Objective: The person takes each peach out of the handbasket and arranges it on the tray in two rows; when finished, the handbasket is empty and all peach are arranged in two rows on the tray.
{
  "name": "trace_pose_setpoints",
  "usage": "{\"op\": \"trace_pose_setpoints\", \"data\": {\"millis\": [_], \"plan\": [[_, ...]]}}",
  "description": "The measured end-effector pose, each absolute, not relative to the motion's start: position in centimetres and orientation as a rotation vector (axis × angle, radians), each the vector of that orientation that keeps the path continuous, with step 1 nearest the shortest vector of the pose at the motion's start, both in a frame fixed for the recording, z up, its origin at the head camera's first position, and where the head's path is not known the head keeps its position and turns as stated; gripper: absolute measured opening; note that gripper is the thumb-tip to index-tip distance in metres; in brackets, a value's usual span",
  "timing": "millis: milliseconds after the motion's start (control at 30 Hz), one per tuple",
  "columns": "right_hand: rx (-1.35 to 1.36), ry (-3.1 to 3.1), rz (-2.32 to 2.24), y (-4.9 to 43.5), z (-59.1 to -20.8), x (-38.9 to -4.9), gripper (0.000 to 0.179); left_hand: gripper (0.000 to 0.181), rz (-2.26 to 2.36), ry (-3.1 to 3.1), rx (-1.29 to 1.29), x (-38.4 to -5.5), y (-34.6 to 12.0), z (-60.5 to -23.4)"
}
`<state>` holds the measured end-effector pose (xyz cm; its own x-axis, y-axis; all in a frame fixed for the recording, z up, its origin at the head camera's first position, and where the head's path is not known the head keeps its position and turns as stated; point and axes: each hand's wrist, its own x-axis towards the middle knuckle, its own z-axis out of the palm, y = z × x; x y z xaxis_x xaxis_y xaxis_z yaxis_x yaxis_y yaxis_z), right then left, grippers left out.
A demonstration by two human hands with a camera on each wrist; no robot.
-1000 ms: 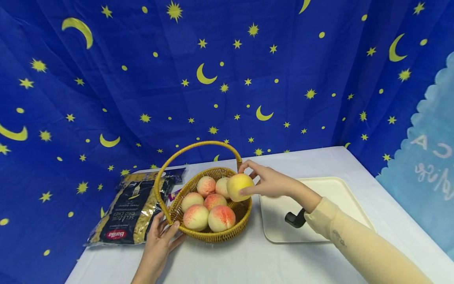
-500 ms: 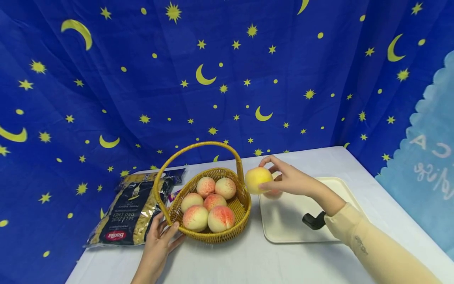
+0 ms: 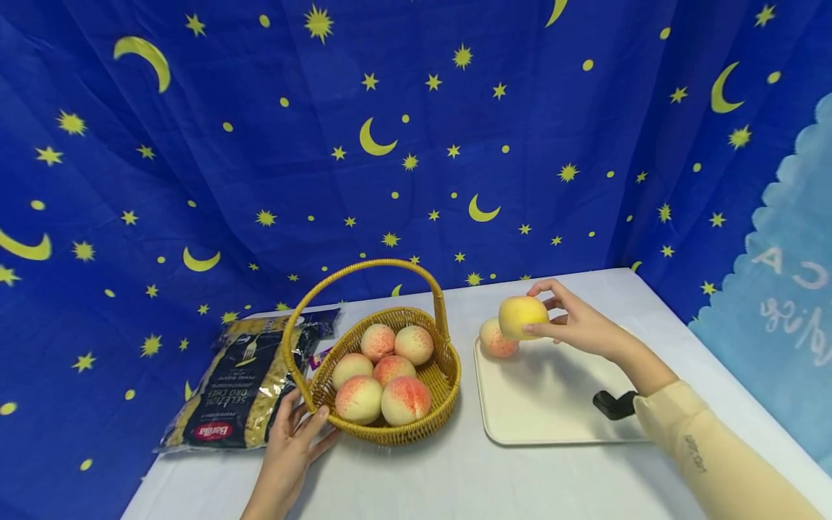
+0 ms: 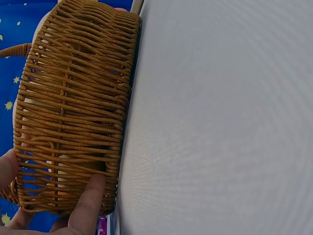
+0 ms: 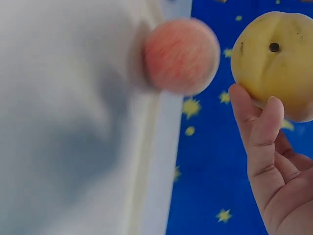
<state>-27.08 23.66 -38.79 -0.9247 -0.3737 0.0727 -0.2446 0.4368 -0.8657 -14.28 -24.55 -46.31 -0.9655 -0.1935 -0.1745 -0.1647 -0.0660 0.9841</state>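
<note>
My right hand pinches a round yellow fruit between thumb and fingertips, above the cream tray. In the right wrist view, the yellow fruit shows a crease and a small dark spot. Just left of it in the head view, a red-flecked peach lies at the tray's back left corner. My left hand grips the wicker basket at its left side near the handle's base. The left wrist view shows a finger against the basket's woven wall. Several peaches sit inside the basket.
Bags of pasta lie left of the basket, with a small purple packet between them. A black strap piece sticks out by my right wrist. A blue curtain with moons and stars hangs behind the white table.
My right hand has carried the yellow fruit out from over the basket and rightward above the tray. The peach on the tray has come into sight. The left hand has stayed put.
</note>
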Motion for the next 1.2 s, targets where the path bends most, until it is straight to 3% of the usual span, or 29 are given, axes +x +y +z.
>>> {"op": "trace_pose_setpoints", "data": {"millis": [500,1200], "plan": [[-0.494,2.530,-1.600,27.6,-43.2,-28.6,0.060,0.065,-2.240,-2.139,0.404,-14.2,-24.6,-46.4],[-0.489,2.459,-1.581,28.7,-45.7,-29.1,0.067,0.063,-2.236,-2.132,0.409,-14.3,-24.5,-46.3]]}}
